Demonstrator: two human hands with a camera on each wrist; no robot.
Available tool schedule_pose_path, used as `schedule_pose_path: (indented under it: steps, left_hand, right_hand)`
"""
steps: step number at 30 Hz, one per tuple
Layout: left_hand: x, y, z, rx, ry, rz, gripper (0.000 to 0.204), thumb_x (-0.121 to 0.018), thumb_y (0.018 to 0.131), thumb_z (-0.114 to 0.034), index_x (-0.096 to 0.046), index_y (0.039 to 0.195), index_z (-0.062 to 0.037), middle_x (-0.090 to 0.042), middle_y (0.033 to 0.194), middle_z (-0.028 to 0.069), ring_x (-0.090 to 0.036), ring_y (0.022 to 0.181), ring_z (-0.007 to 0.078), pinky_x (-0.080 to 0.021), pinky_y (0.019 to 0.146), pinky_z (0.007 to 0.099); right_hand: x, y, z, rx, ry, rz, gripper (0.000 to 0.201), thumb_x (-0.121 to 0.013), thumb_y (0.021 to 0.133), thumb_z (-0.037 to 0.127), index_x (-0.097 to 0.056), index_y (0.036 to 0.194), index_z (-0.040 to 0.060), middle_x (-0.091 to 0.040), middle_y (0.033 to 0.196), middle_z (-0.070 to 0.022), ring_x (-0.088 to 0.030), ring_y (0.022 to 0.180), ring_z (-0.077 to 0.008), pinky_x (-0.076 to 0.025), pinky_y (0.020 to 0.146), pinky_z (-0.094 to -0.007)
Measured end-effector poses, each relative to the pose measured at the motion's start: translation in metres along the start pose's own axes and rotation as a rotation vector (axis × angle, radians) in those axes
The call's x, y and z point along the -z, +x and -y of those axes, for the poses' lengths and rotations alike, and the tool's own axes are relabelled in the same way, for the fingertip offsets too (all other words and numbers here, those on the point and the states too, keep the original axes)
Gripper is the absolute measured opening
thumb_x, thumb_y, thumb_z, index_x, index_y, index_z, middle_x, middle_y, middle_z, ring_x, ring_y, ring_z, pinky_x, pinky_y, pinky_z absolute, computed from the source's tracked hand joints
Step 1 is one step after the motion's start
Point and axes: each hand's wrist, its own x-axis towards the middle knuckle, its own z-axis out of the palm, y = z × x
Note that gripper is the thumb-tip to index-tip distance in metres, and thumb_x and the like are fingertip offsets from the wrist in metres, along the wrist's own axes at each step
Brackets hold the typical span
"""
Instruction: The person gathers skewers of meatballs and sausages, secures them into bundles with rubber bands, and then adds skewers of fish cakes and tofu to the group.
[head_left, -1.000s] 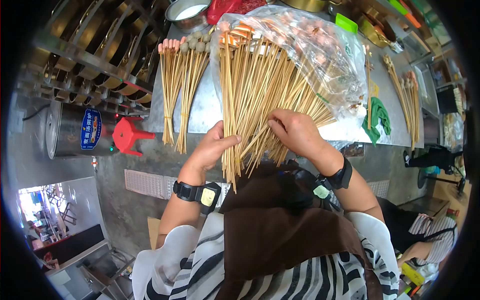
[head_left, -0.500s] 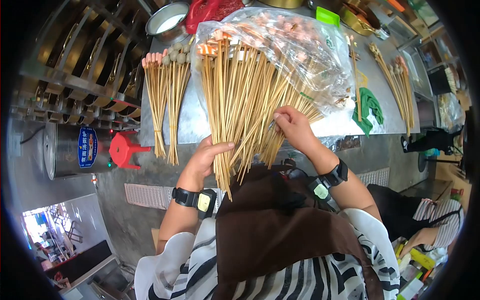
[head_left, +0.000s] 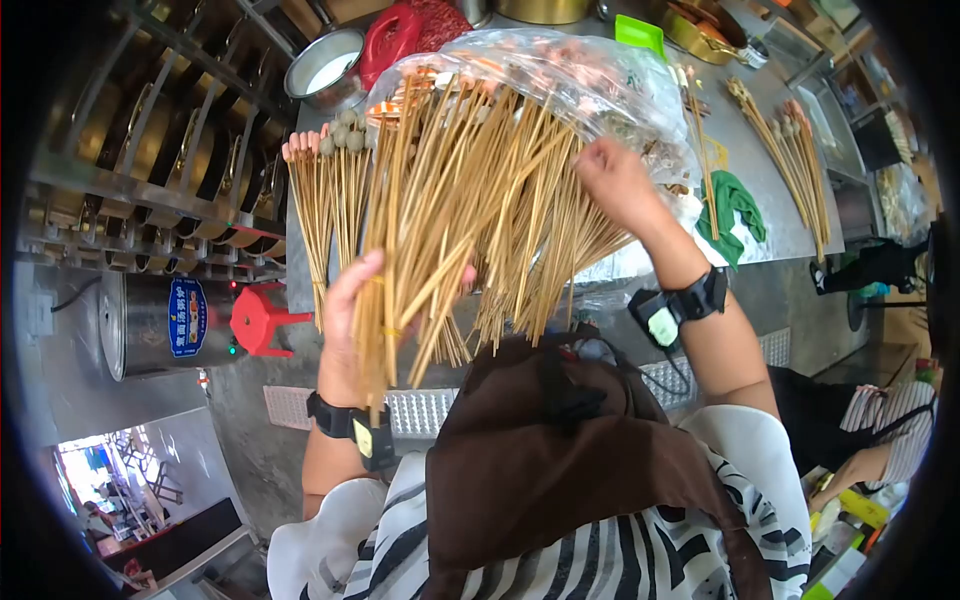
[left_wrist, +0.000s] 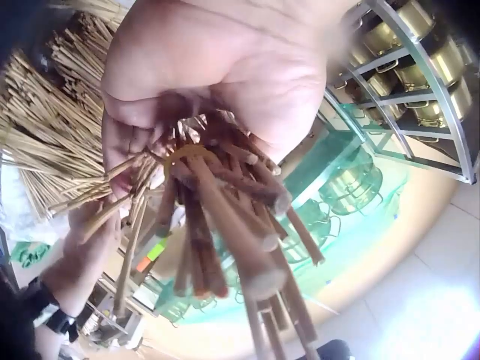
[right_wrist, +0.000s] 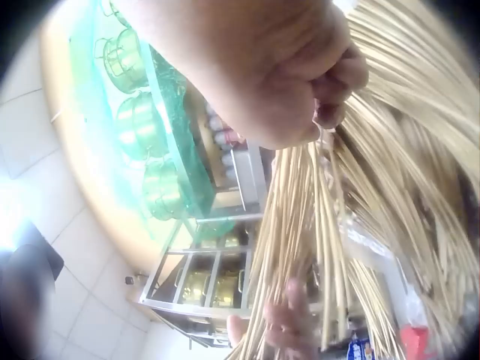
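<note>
A thick bundle of thin bamboo skewers (head_left: 398,225) is gripped low down by my left hand (head_left: 341,325), raised at the front edge of the metal table. A yellow band (left_wrist: 187,153) circles its lower part, where the stick ends jut out below the palm. My right hand (head_left: 628,185) is up at the right of the skewers, its fingers curled and fingertips right at the sticks; I cannot tell whether it pinches any. Beneath lies a broad heap of loose skewers (head_left: 530,260), their food ends partly hidden by a clear plastic bag (head_left: 560,65).
Left on the table (head_left: 600,270) are bundles topped with pink pieces (head_left: 304,146) and grey balls (head_left: 345,135). Behind stand a steel bowl (head_left: 328,70) and a red bag (head_left: 392,45). More skewers (head_left: 800,165) and a green cloth (head_left: 732,205) lie right. A red stool (head_left: 265,318) is at lower left.
The left hand has moved left and lifted its bundle off the heap, so the skewers now slant across in front. The right hand has risen from the lower sticks towards the bag.
</note>
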Motion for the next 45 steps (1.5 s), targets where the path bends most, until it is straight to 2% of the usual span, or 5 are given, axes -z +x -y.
schedule_pose_path:
  steps: [9,16,26,32,45]
  left_hand:
    - [-0.016,0.014,-0.053,0.066,-0.246,0.104,0.069,-0.040,0.090,-0.039,-0.023,0.133,0.0118,-0.030,0.127,0.0409,-0.049,0.111,0.0449,-0.052,0.086,0.0438]
    - [-0.016,0.005,-0.041,-0.008,0.252,-0.231,0.057,-0.044,0.086,-0.031,-0.041,0.127,0.0078,-0.053,0.118,0.0255,-0.053,0.111,0.0350,-0.043,0.094,0.0495]
    - [-0.003,-0.005,-0.036,0.136,0.193,-0.248,0.041,-0.054,0.084,-0.021,-0.051,0.116,0.0044,-0.061,0.105,0.0155,-0.061,0.093,0.0220,-0.050,0.081,0.0338]
    - [0.005,-0.003,-0.035,0.164,0.258,-0.323,0.036,-0.060,0.079,-0.022,-0.059,0.107,0.0012,-0.065,0.092,0.0089,-0.063,0.079,0.0149,-0.049,0.069,0.0240]
    - [0.025,0.001,0.025,0.329,0.173,-0.154,0.042,-0.059,0.081,-0.004,-0.048,0.121,0.0019,-0.061,0.105,0.0134,-0.063,0.091,0.0218,-0.052,0.079,0.0330]
  right_hand:
    - [0.030,0.053,0.005,0.209,0.403,-0.282,0.027,-0.055,0.086,0.016,-0.056,0.108,-0.0005,-0.062,0.076,-0.0042,-0.057,0.063,-0.0117,-0.047,0.060,-0.0263]
    - [0.027,0.002,0.048,-0.028,0.358,0.352,0.026,-0.054,0.091,0.024,-0.060,0.080,0.0011,-0.061,0.067,-0.0022,-0.056,0.055,-0.0084,-0.047,0.052,-0.0239]
    - [-0.033,-0.030,0.023,-0.227,0.919,0.853,0.039,-0.046,0.094,0.032,-0.050,0.109,-0.0038,-0.062,0.099,-0.0173,-0.062,0.085,-0.0232,-0.051,0.074,-0.0325]
    - [-0.050,-0.049,0.056,-0.241,1.652,0.838,0.040,-0.040,0.095,0.027,-0.041,0.127,0.0021,-0.050,0.124,-0.0122,-0.050,0.112,-0.0219,-0.044,0.091,-0.0385]
    - [-0.078,-0.055,0.049,-0.529,1.492,0.522,0.022,-0.058,0.084,0.010,-0.057,0.103,-0.0017,-0.062,0.089,-0.0105,-0.062,0.083,-0.0212,-0.052,0.075,-0.0358]
